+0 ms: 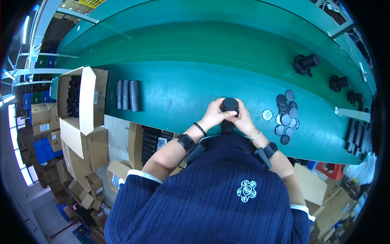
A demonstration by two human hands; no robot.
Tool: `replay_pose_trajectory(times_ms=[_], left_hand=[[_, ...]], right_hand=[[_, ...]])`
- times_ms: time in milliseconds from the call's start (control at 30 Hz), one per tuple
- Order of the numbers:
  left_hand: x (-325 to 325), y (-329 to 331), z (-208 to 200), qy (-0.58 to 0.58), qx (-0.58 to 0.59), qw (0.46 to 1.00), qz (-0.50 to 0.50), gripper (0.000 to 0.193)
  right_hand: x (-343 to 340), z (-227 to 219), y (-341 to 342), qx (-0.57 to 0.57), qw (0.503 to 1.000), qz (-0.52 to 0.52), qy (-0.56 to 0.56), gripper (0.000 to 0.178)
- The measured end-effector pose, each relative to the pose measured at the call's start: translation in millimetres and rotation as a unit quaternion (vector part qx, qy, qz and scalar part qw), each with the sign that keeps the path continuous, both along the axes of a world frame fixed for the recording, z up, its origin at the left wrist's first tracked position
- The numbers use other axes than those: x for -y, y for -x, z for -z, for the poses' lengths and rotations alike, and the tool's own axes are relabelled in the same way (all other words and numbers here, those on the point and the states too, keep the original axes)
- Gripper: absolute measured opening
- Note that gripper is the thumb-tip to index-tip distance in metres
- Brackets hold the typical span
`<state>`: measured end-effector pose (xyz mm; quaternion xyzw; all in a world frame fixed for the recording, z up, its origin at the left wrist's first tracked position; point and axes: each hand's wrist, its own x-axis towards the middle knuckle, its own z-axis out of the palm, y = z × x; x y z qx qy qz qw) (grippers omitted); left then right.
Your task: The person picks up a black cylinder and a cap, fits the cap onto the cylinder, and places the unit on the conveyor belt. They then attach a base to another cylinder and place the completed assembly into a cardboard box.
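In front of my body, both hands are closed around an upright black cylinder with a round flat top [230, 105]. My left hand [215, 113] grips it from the left, and my right hand [243, 118] wraps its right side, the thumbs meeting near the front. More black shows below the hands; its lower end is partly hidden. To the right of my right hand, a pale round disc [267, 114] lies on the green table [183, 85]. Beyond it is a loose pile of black round caps [286, 119], some with a pale face upward.
Several black tubes [134, 96] lie side by side at the left, by an open carton [100, 97] of black parts. Black flanged fittings [307, 63] stand at the far right on the moving-belt-like green surface. More dark tubes [354, 136] lie near the right end. Cartons [87, 152] crowd the floor.
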<state>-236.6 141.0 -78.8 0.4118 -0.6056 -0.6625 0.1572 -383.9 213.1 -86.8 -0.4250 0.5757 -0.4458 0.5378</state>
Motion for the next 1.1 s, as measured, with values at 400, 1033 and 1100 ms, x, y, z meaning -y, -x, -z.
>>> replay_pose_trajectory(times_ms=[400,1033,1100], left_hand=[[3.5,-1.8,0.2,-0.081,-0.096,0.992,-0.014,0.049],[10.1,-3.2,5.0,-0.083,-0.062,0.995,-0.003,0.047],[14.9,-3.0,1.1,0.043,-0.023,0.998,0.037,0.045]], right_hand=[[-8.2,-1.9,7.2,0.161,0.986,-0.015,-0.030,0.075],[0.3,5.7,-0.7,0.118,0.992,0.015,-0.035,0.063],[-0.9,2.5,0.3,0.072,0.997,0.011,-0.014,0.069]])
